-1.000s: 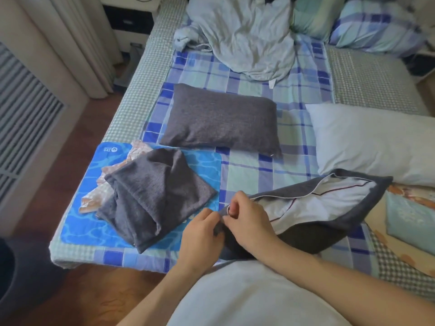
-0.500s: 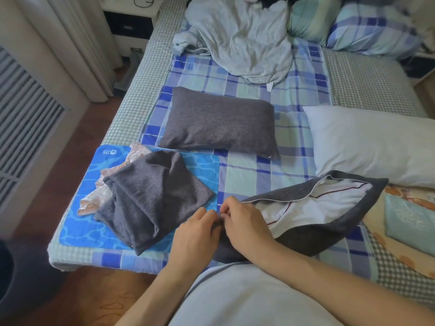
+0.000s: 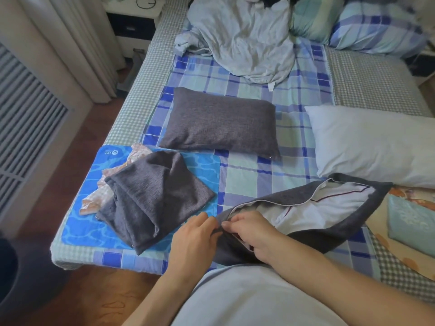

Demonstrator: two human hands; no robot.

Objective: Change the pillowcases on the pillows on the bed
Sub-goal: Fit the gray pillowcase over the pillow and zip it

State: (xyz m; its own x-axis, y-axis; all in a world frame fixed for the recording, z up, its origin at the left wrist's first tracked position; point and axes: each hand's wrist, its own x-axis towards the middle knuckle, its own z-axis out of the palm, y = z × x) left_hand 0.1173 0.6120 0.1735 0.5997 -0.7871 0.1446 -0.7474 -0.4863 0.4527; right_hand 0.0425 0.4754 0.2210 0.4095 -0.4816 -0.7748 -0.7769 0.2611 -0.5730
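Observation:
A dark grey pillowcase [image 3: 329, 231] lies at the bed's near edge with its long side open, and a white pillow [image 3: 329, 203] with a dark red line shows inside. My left hand [image 3: 193, 241] and my right hand [image 3: 249, 231] meet at its near left corner, both pinching the grey cloth there. A grey-cased pillow [image 3: 219, 123] lies flat in the middle of the bed. Empty grey pillowcases [image 3: 153, 196] are heaped at the left on a blue mat [image 3: 82, 231]. A bare white pillow [image 3: 376, 142] lies to the right.
A crumpled pale blue sheet [image 3: 242, 36] and plaid pillows [image 3: 372, 27] sit at the head of the plaid bed [image 3: 244, 177]. Patterned cloth [image 3: 404, 227] lies at the right edge. Curtains [image 3: 77, 43], a radiator cover and wooden floor are to the left.
Both hands stay at the grey pillowcase's near left corner, shifting only slightly. The camera has tilted a little, so the bed sits slightly lower in view.

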